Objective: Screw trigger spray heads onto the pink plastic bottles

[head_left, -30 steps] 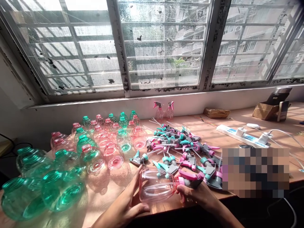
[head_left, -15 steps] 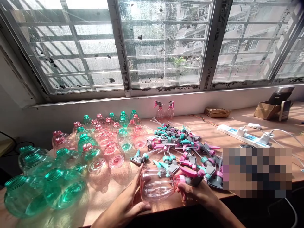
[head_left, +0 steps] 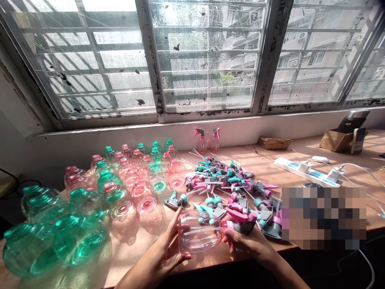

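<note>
Over the front edge of the table, a clear pink spray bottle [head_left: 200, 235] lies on its side in my hands. My left hand [head_left: 168, 245] is closed round its base, thumb below and fingers behind. At the neck, my right hand [head_left: 240, 241] grips the pink collar of a trigger sprayer [head_left: 239, 224] with thumb and fingers. The sprayer sits at the bottle's mouth and its tube runs inside. How tight the collar is, I cannot tell. Just beyond lies a heap of loose trigger sprayers [head_left: 222, 176] in grey with pink or teal parts.
Several open green bottles [head_left: 80, 241] and pink bottles [head_left: 144, 196] stand on the left of the table. Two bottles with sprayers [head_left: 202, 142] stand by the wall. A power strip [head_left: 306, 172], a flat brown package [head_left: 274, 142] and a cardboard box [head_left: 333, 139] are at right.
The bottle and both hands stay in nearly the same place. My left thumb has shifted slightly along the bottle's base, and the view has moved a little.
</note>
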Available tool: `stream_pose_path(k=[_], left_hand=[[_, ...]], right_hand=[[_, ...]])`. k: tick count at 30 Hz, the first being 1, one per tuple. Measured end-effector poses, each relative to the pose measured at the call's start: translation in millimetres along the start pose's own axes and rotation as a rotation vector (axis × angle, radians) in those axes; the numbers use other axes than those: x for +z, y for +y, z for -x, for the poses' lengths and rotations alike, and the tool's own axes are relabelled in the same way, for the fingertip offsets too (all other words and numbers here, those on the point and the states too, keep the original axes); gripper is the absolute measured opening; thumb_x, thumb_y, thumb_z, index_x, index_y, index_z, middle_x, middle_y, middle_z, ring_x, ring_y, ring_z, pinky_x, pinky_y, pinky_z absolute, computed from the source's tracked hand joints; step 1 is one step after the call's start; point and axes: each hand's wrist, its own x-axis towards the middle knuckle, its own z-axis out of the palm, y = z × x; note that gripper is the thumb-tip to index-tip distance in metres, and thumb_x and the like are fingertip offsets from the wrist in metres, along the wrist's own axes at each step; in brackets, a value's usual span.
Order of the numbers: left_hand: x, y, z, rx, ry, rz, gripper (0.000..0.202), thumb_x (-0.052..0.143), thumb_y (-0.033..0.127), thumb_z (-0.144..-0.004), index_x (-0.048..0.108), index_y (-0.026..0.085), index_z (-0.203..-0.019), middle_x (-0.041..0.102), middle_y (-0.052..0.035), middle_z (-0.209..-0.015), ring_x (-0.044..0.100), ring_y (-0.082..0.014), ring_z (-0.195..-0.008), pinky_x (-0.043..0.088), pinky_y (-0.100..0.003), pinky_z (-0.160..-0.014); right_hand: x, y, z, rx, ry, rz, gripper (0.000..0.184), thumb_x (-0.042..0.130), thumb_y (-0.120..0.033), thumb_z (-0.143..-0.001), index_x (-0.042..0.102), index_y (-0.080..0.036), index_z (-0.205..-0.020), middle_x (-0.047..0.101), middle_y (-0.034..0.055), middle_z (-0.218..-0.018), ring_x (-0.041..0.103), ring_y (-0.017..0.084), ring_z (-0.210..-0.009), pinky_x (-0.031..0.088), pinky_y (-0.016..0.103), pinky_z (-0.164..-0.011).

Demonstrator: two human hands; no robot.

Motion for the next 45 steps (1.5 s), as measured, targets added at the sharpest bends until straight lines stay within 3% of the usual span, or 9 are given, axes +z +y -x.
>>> stream_pose_path(k=[7, 11, 20, 24, 30, 36, 39, 42, 45], left_hand=[[-3.0, -6, 2, -0.016, 0.031, -0.135, 0.092, 0.062, 0.05, -0.096, -0.001, 0.039, -0.161, 0.016, -0.0009, -0.174, 0.019, -0.0334, -0.158, 0.017, -0.049, -0.13], [-3.3, -5, 2, -0.017, 0.031, -0.195, 0.085, 0.063, 0.044, -0.097, 0.008, 0.038, -0.162, 0.019, -0.0003, -0.173, 0.027, -0.0345, -0.155, 0.017, -0.05, -0.13], [-4.3, -2, 2, -0.015, -0.016, -0.129, 0.093, 0.068, 0.034, -0.094, 0.005, 0.033, -0.163, 0.011, -0.0021, -0.174, 0.01, -0.0324, -0.159, 0.011, -0.05, -0.131], [-5.3, -7, 2, -0.001, 0.003, -0.14, 0.089, 0.065, 0.044, -0.095, 0.007, 0.039, -0.161, 0.014, 0.001, -0.174, 0.019, -0.0329, -0.158, 0.014, -0.05, -0.131], [-3.8, -11, 2, -0.011, 0.007, -0.094, 0.092, 0.06, 0.048, -0.097, -0.008, 0.045, -0.159, 0.015, 0.0017, -0.174, 0.028, -0.0329, -0.155, 0.037, -0.047, -0.124], [-3.9, -1, 4, 0.02, 0.023, -0.194, 0.098, 0.069, 0.034, -0.094, -0.003, 0.047, -0.159, 0.011, 0.0074, -0.174, 0.013, -0.0311, -0.159, 0.016, -0.048, -0.131], [-4.9, 1, 3, 0.034, 0.003, -0.192, 0.09, 0.068, 0.032, -0.095, 0.007, 0.047, -0.159, 0.018, 0.0063, -0.173, 0.023, -0.0317, -0.157, 0.016, -0.05, -0.13], [-5.9, 0, 2, 0.034, -0.008, -0.157, 0.088, 0.068, 0.032, -0.095, 0.01, 0.047, -0.159, 0.018, 0.005, -0.173, 0.03, -0.0329, -0.155, 0.021, -0.051, -0.129], [-6.1, -5, 1, 0.019, 0.016, -0.135, 0.087, 0.066, 0.034, -0.095, 0.008, 0.048, -0.159, 0.009, 0.0068, -0.174, 0.023, -0.0332, -0.157, 0.021, -0.052, -0.129]], right_hand=[[1, -2, 0, 0.021, -0.001, -0.055, 0.045, 0.076, -0.059, -0.083, 0.076, -0.015, -0.078, 0.068, 0.0009, -0.063, 0.062, 0.013, -0.055, 0.054, 0.024, -0.056], [-1, 0, 0, 0.03, -0.003, -0.064, 0.044, 0.077, -0.059, -0.082, 0.077, -0.014, -0.078, 0.071, 0.0026, -0.069, 0.064, 0.013, -0.058, 0.055, 0.025, -0.058], [1, -1, 1, 0.007, 0.014, -0.069, 0.045, 0.078, -0.06, -0.081, 0.077, -0.015, -0.081, 0.073, 0.003, -0.07, 0.064, 0.013, -0.057, 0.054, 0.024, -0.056], [3, -3, 1, 0.0, 0.034, -0.12, 0.044, 0.08, -0.058, -0.08, 0.075, -0.016, -0.089, 0.073, 0.0016, -0.069, 0.063, 0.013, -0.055, 0.055, 0.024, -0.055], [0, 3, 1, 0.016, 0.015, -0.122, 0.045, 0.078, -0.058, -0.082, 0.077, -0.013, -0.078, 0.075, 0.005, -0.071, 0.064, 0.013, -0.057, 0.054, 0.024, -0.054], [-1, 7, 2, 0.001, 0.015, -0.159, 0.044, 0.082, -0.055, -0.079, 0.074, -0.016, -0.096, 0.075, 0.0034, -0.074, 0.065, 0.015, -0.06, 0.054, 0.026, -0.058], [-1, 6, 2, -0.009, 0.029, -0.167, 0.048, 0.083, -0.055, -0.078, 0.069, -0.018, -0.105, 0.074, 0.0022, -0.074, 0.065, 0.015, -0.059, 0.053, 0.026, -0.056], [0, 5, 2, -0.011, 0.016, -0.141, 0.044, 0.082, -0.055, -0.079, 0.071, -0.017, -0.097, 0.074, 0.0029, -0.074, 0.065, 0.015, -0.059, 0.052, 0.026, -0.056], [1, 2, 1, -0.023, -0.005, -0.103, 0.043, 0.079, -0.058, -0.08, 0.073, -0.016, -0.086, 0.072, 0.0033, -0.072, 0.064, 0.015, -0.056, 0.053, 0.028, -0.055]])
